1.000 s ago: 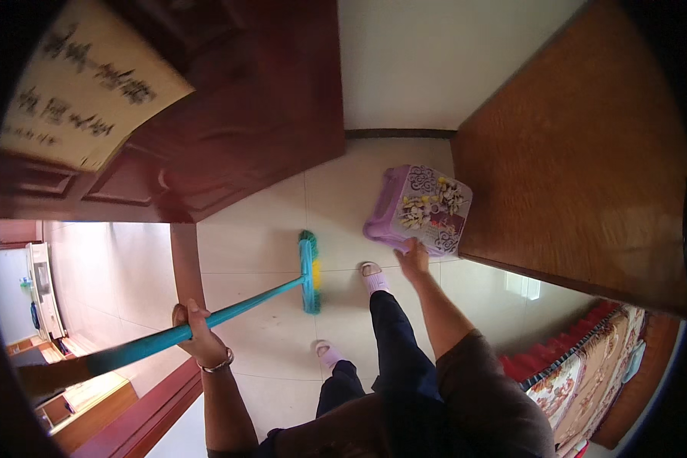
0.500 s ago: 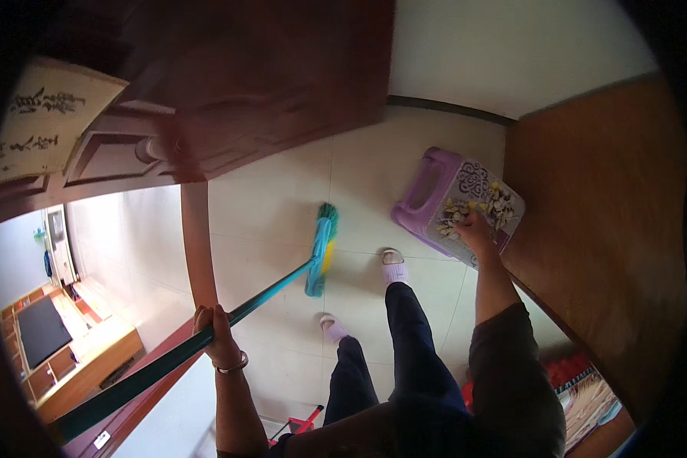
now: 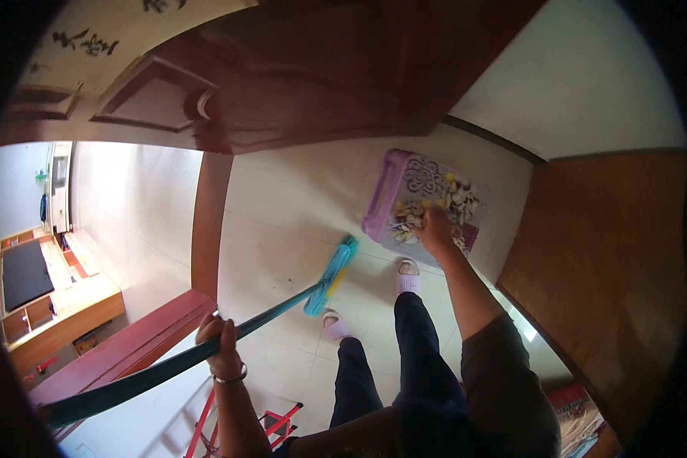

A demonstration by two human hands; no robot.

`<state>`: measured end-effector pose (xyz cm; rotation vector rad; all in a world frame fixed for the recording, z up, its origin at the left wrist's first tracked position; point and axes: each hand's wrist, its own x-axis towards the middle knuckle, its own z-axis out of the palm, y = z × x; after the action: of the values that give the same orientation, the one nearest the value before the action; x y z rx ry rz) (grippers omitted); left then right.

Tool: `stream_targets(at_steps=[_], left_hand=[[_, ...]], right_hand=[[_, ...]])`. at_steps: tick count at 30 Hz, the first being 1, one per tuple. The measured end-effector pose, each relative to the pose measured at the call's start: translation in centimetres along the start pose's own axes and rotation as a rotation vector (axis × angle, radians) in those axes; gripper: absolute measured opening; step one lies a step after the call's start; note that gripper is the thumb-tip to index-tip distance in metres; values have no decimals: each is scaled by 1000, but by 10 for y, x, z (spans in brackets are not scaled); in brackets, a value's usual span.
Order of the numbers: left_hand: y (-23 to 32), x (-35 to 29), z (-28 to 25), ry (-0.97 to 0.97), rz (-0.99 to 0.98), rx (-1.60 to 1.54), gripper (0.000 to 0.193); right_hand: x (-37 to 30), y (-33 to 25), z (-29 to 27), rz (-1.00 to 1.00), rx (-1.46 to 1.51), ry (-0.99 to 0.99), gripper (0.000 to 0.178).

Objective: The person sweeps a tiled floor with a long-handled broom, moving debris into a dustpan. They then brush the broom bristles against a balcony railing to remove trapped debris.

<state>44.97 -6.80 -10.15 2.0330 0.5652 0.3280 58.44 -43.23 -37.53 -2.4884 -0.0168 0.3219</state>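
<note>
My left hand (image 3: 220, 345), a bracelet at its wrist, is wrapped round the dark teal handle of a broom (image 3: 284, 304). The broom slants from the lower left to its blue head with green bristles, low near the floor tiles. My right hand (image 3: 436, 233) reaches down with fingers bent into the middle of a plastic stool (image 3: 426, 177), gripping it. The stool has purple sides and a grey top printed with scrolls and yellow and white flowers. My fingertips are hidden at its top.
A dark red panelled door (image 3: 298, 91) stands ahead, with a doorway and a wooden cabinet (image 3: 72, 309) beyond at left. A brown wooden panel (image 3: 595, 282) rises at right. A red-framed folding ladder (image 3: 278, 420) stands at lower left, near my slippered feet.
The stool has shifted left and turned with my right hand on it. The broom head has moved slightly right and nearer to my feet. My view has turned, bringing more of the ladder in.
</note>
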Motion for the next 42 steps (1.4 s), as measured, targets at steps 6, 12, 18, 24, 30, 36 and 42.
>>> stream_targets(at_steps=[6,12,18,24,30,36,42], left_hand=[[-36,-4,-9,-50,-23,52,22],[-51,-21,-19,-3,-98,-18,23],[-70,-38,-26,20,-154,-13,23],[-67,-57,-29,18,-120,33,21],[-32,-86,-54,0,-48,-157,24],[17,-109,-85,-115,32,-206,22],[66,-132,-108,45,90,-393,17]], right_hand=[[70,-49,78,-98,-154,29,37],[102,-70,104,-127,-130,-71,36],[47,-94,82,-353,-121,-22,35],[-173,-147,94,-562,181,-416,70],[-259,-275,60,-559,380,-237,68],[-280,-283,39,-438,271,-217,39],[-264,-204,2,-562,22,-94,19]])
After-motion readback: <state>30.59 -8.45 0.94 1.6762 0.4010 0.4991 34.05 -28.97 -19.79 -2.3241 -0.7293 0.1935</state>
